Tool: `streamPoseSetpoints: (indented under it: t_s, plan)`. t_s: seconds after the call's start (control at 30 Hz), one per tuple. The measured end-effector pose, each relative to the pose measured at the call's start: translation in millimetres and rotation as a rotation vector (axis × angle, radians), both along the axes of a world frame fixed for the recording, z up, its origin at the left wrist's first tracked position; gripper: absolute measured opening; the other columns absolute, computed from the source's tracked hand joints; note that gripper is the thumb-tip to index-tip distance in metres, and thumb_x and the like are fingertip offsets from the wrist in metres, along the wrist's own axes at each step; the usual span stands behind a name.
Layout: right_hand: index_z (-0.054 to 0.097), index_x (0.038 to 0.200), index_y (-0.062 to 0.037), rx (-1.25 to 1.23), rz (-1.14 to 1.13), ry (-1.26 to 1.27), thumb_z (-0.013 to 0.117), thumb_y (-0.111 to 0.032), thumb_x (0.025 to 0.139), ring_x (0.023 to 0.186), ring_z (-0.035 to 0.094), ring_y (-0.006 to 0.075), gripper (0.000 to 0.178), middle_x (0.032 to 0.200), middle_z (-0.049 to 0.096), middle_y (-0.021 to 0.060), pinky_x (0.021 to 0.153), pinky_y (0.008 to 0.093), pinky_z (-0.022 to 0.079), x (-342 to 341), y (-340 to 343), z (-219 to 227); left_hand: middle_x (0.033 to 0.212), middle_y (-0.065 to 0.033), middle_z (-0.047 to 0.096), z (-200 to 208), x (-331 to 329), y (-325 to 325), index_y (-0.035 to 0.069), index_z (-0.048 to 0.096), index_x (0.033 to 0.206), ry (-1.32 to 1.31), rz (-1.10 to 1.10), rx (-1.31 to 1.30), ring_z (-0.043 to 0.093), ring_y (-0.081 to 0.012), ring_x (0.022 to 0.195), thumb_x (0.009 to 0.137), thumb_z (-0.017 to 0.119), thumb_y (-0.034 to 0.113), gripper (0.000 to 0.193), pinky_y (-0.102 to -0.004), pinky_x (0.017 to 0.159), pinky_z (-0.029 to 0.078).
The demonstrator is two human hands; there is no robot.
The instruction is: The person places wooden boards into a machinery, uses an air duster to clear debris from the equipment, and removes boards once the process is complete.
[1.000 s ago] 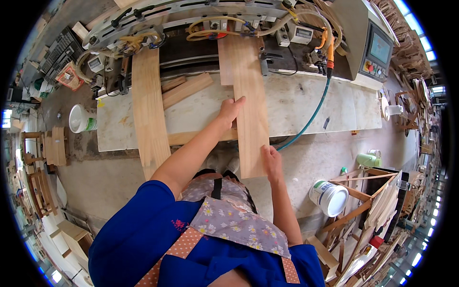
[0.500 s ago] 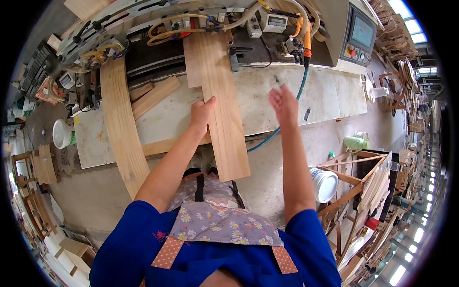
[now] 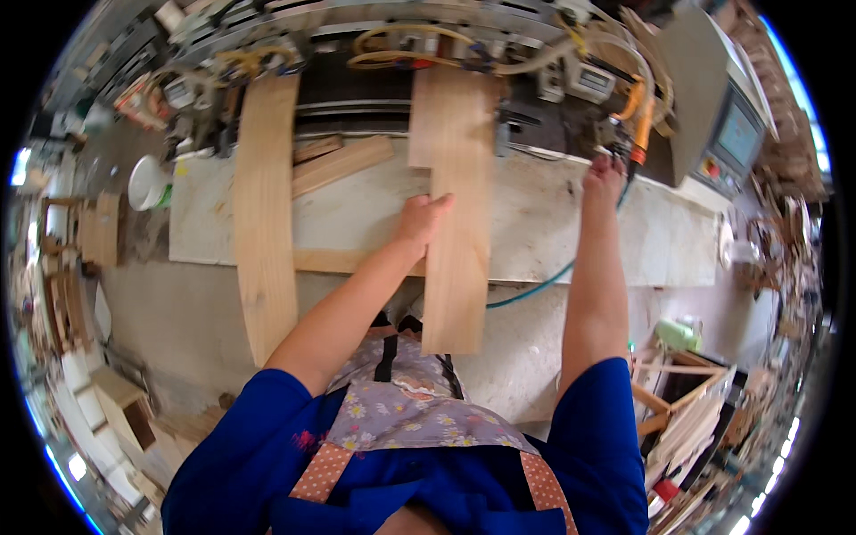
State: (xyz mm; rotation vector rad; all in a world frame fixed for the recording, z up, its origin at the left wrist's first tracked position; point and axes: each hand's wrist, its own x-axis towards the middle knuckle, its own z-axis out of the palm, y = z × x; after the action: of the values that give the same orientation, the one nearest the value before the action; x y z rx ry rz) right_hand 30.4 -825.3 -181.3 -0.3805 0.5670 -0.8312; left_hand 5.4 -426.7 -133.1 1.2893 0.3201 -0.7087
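right hand (image 3: 604,180): moved up beside orange hose fitting (image 3: 642,134), grip unclear | left hand (image 3: 423,221): still pinching board (image 3: 460,241), alone

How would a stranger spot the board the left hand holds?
Find the stained white worktable. Overhanging its near edge are the left long board and yours, the right long board. Only yours has the left hand gripping its edge.
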Motion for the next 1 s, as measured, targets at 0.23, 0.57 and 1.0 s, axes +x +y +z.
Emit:
streamPoseSetpoints:
  t_s: [0.23, 0.57, 1.0]
  plan:
    - [0.056, 0.098, -0.0031, 0.146, 0.099, 0.031, 0.063, -0.027, 0.089, 0.076, 0.063, 0.0207, 0.026, 0.089, 0.062, 0.0087, 0.063, 0.0295, 0.055, -29.5, -9.2, -4.0, 0.074, -0.0112, 0.065, -15.2, 2.0, -8.7, -0.006, 0.064, 0.083, -0.115, -0.069, 0.258, 0.063, -0.0193, 0.063, 0.079, 0.069, 0.030, 0.037, -0.0339, 0.055, 0.049]
    - [0.058, 0.117, -0.0041, -1.699, 0.959, 0.447, 0.069, -0.019, 0.082, 0.102, 0.061, 0.0235, 0.040, 0.109, 0.064, 0.0092, 0.086, 0.0318, 0.049, 0.9, 312.4, 125.3, 0.086, -0.0147, 0.067, 28.8, -2.9, 62.5, -0.002, 0.063, 0.099, -0.299, -0.152, 0.342, 0.065, -0.0267, 0.079, 0.088, 0.057, 0.035, 0.039, -0.0378, 0.073, 0.050]
    - [0.047, 0.128, -0.0077, -2.383, 1.012, 0.669, 0.067, -0.028, 0.080, 0.128, 0.038, 0.0323, 0.055, 0.138, 0.041, 0.0125, 0.100, 0.0459, 0.039, 67.0, 460.5, 97.0, 0.078, -0.0102, 0.066, 35.6, -75.2, 348.8, -0.003, 0.065, 0.094, -0.170, 0.093, 0.627, 0.060, -0.0189, 0.069, 0.092, 0.057, 0.035, 0.039, -0.0348, 0.068, 0.047]
